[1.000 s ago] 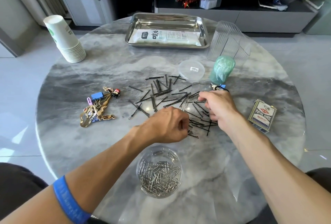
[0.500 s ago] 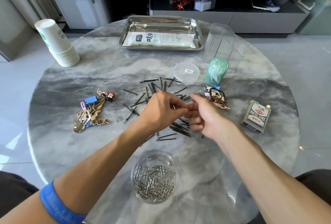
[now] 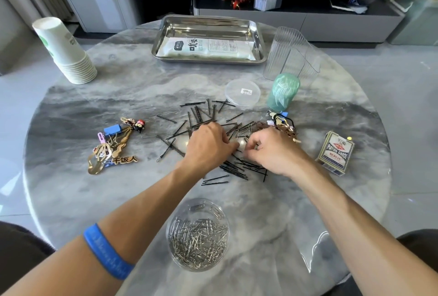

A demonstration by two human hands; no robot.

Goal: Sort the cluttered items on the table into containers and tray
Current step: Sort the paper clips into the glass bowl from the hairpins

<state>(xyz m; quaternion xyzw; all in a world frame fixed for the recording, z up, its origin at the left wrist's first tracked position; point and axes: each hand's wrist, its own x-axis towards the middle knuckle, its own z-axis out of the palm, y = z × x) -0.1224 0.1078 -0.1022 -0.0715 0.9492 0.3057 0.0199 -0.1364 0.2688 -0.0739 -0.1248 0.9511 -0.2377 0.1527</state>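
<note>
Left hand [image 3: 208, 145] and right hand [image 3: 272, 151], fingers curled, pick among scattered black bobby pins [image 3: 201, 118] at the round grey marble table's [image 3: 71, 196] centre; whether either clamps anything cannot be told.

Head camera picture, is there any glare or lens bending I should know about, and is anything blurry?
Head view: sunlight glares off the grey marble round table at its left and right edges; the shiny steel tray mirrors its surroundings; wide-angle bending curves the long shelf unit behind; the small silver paper clips between both hands are soft, hard to separate.
</note>
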